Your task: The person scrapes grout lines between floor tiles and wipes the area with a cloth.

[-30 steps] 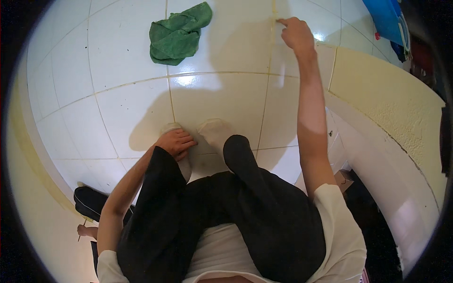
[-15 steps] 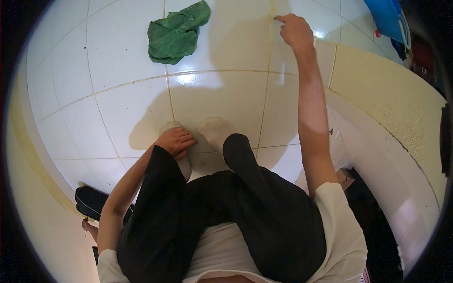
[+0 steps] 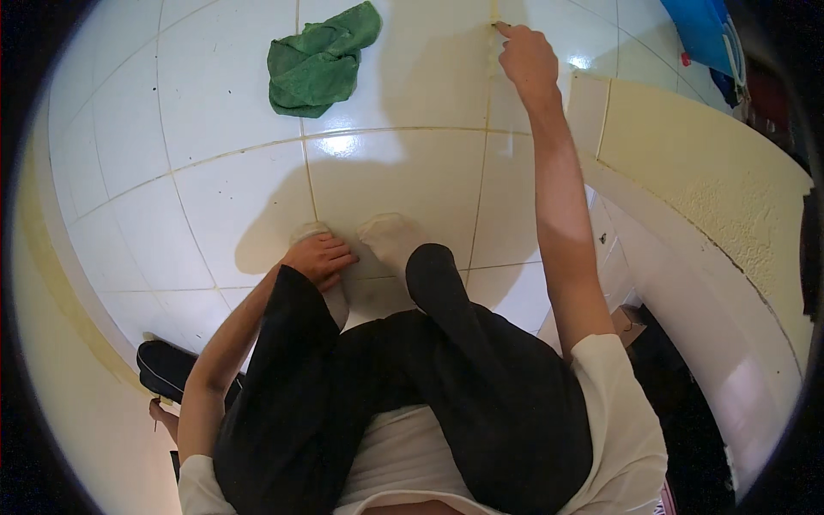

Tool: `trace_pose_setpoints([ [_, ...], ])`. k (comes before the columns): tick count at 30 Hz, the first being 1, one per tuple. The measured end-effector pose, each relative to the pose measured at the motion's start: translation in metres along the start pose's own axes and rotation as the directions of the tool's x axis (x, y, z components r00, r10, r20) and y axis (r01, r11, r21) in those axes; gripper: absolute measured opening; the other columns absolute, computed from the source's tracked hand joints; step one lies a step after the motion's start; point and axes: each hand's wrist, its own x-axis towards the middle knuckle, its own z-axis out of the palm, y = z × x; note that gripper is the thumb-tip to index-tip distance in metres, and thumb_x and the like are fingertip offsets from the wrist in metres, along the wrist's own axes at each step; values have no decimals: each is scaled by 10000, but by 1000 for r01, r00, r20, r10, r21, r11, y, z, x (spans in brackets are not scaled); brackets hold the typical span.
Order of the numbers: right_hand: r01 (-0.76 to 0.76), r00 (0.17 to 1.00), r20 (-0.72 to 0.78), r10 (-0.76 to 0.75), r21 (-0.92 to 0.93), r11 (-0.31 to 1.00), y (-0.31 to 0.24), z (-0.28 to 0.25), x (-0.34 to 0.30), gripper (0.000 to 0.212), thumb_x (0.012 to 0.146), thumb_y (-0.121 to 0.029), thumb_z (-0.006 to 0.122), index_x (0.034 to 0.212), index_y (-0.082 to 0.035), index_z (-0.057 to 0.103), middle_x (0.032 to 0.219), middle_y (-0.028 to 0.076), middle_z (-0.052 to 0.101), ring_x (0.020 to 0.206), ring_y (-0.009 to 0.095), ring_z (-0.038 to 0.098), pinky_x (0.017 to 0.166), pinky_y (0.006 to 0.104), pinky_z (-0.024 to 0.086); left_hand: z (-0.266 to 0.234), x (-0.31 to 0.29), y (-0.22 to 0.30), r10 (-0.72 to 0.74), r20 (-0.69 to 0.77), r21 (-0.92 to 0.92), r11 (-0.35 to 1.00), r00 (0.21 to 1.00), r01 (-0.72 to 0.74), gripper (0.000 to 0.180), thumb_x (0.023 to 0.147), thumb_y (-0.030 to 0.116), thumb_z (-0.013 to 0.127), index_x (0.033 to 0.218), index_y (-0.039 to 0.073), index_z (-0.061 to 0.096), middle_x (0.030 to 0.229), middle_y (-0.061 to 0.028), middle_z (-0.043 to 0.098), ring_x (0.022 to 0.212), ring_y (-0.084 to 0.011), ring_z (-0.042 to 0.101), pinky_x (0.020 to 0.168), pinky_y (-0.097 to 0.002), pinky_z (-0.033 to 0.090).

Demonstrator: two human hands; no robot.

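Observation:
My right hand (image 3: 527, 62) reaches far forward over the white tiled floor (image 3: 232, 215). Its index finger points at a yellowish grout line (image 3: 491, 77), the other fingers curled in. A tiny dark bit shows at the fingertip, too small to name. Close to me, my left hand (image 3: 319, 260) lies over my left foot in a pale sock (image 3: 311, 230), its fingers stretched loosely across it. A crumpled green cloth (image 3: 316, 67) sits on the tiles ahead, left of my right hand and touched by neither hand.
A cream ledge (image 3: 687, 163) curves along the right side. Beyond it hangs a blue bag-like thing (image 3: 704, 34). At lower left lies a black item (image 3: 167, 369), with part of another person's limb (image 3: 165, 418) beside it. A small brown box (image 3: 630, 324) is below the ledge.
My right hand has shifted slightly left and forward along the grout line. My left hand and the cloth stay essentially where they were.

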Motion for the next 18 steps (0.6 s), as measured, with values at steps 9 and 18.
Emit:
trace_pose_setpoints([
  [9, -78, 996, 52, 77, 16, 997, 3, -3, 5, 430, 905, -133, 606, 1302, -279, 679, 1064, 131, 734, 992, 345, 695, 855, 469, 578, -3, 2, 1, -26, 42, -14, 1000, 999, 26, 500, 676, 151, 717, 1160, 58, 633, 1055, -82, 626, 1011, -270, 590, 898, -404, 486],
  [18, -60, 998, 10, 60, 31, 998, 0, -4, 9, 455, 878, -118, 616, 1298, -281, 682, 1061, 152, 732, 988, 351, 695, 847, 469, 573, -3, 2, 1, 1, 0, -11, 1000, 1000, -1, 479, 686, 126, 700, 1155, 49, 639, 1033, -75, 617, 983, -260, 579, 891, -388, 479],
])
